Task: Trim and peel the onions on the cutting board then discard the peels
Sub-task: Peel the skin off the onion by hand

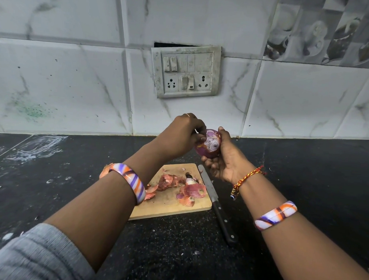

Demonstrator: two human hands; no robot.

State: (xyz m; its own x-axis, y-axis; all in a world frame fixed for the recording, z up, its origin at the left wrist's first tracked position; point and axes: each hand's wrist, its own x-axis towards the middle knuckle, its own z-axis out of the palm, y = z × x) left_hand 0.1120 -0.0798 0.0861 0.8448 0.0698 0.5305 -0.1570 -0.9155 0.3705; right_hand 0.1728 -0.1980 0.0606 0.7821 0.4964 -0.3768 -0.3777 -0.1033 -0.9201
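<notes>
A red onion [208, 145], its cut face showing, is held up between both hands above the far edge of the cutting board [171, 204]. The right hand [222, 160] cups it from the side; the left hand [182, 137] pinches at its skin. Below the hands, loose peels [177, 185] lie on the board. A knife [218, 206] rests on the dark tabletop [314, 175] just under the right wrist.

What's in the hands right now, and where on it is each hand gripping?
One red onion. The right hand cups its right side and underside; the left hand pinches skin at its left edge, beside the cut face.
</notes>
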